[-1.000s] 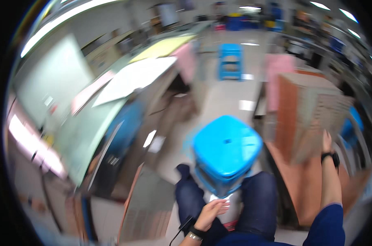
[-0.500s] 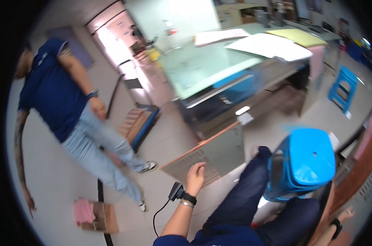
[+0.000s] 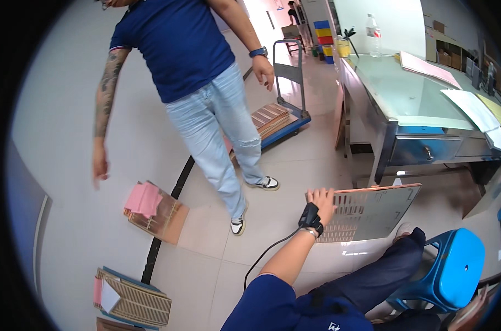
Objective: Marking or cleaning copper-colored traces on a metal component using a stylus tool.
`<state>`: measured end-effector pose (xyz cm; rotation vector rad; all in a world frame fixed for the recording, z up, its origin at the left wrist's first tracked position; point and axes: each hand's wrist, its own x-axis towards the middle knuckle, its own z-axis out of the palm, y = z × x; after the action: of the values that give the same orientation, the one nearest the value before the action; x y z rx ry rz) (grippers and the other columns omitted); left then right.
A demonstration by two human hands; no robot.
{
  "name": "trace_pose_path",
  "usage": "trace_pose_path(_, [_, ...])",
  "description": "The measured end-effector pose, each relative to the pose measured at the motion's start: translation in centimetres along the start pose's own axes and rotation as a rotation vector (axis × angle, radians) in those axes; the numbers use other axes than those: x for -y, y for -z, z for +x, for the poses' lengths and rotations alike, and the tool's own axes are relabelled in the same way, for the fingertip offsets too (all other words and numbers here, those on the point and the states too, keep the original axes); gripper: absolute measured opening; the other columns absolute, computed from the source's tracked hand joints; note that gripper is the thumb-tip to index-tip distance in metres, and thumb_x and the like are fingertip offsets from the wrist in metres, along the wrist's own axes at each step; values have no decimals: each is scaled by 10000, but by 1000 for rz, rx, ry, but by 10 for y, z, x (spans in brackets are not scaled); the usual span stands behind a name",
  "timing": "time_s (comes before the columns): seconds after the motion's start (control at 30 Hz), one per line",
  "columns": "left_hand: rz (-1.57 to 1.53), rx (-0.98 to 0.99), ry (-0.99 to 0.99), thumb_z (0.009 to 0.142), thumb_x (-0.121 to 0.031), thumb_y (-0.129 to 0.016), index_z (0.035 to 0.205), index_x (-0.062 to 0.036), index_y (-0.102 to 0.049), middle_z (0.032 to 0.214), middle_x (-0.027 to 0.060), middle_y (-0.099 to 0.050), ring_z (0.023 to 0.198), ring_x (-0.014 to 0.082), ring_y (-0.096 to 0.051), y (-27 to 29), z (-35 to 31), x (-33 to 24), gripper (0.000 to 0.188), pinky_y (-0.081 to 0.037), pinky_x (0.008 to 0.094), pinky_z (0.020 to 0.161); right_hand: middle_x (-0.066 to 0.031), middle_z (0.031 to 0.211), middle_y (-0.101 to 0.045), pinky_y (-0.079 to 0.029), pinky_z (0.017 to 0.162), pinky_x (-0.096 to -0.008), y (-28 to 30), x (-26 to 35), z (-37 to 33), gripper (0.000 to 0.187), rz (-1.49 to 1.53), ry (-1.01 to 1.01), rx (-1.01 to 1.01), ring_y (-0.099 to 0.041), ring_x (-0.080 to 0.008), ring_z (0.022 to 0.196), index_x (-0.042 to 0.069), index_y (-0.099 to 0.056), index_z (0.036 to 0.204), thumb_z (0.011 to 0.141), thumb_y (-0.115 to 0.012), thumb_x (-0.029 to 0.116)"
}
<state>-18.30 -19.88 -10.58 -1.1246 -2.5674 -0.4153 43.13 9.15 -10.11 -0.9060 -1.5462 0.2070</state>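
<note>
My left hand is at the upper left corner of a large flat panel, its fingers bent over the top edge. The panel looks like a circuit board sheet, grey-green with copper-coloured edges and rows of slots. It stands tilted on edge on the floor, in front of my leg. A black device with a cable is strapped at my left wrist. My right hand is not visible.
A blue stool stands beside my leg; a glass-topped desk is beyond. Ahead on the left stands another person, near a trolley loaded with panels. More panel stacks and a pink-topped one lean along the left.
The view has swung left, so things sit further right or straighter. My left hand has come onto the panel's top edge. My right hand has gone out of view.
</note>
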Motion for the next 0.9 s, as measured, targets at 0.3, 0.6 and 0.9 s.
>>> trace_pose_path(0.3, [122,166,-7,718,-315,-776,1339,-85,-396,1239,137,-499,1218,332,-422,-1,-3,5,764,-213,598,1078,-156,1383,-498,-332,1087,-356,-71,94,-20,369,16,-164,282,-477,-258,1280,15,-479,1352,1026,-394,167])
trace_pose_path(0.6, [160,221,28,733,-311,-750,1369,-54,-366,1292,181,-471,1249,367,-404,3,-3,2,786,-233,619,1064,-129,1310,-544,-388,1006,-342,-68,28,-90,339,175,-530,488,-523,-209,1197,21,-497,1327,1016,-424,136])
trace_pose_path(0.9, [-5,125,58,714,-250,-692,1342,-49,-440,1241,168,-511,1199,349,-442,19,-12,-24,705,-207,539,1084,-203,1165,-626,-475,897,-360,-156,150,-36,299,385,-493,881,-608,-248,1051,-16,-561,1252,983,-455,63])
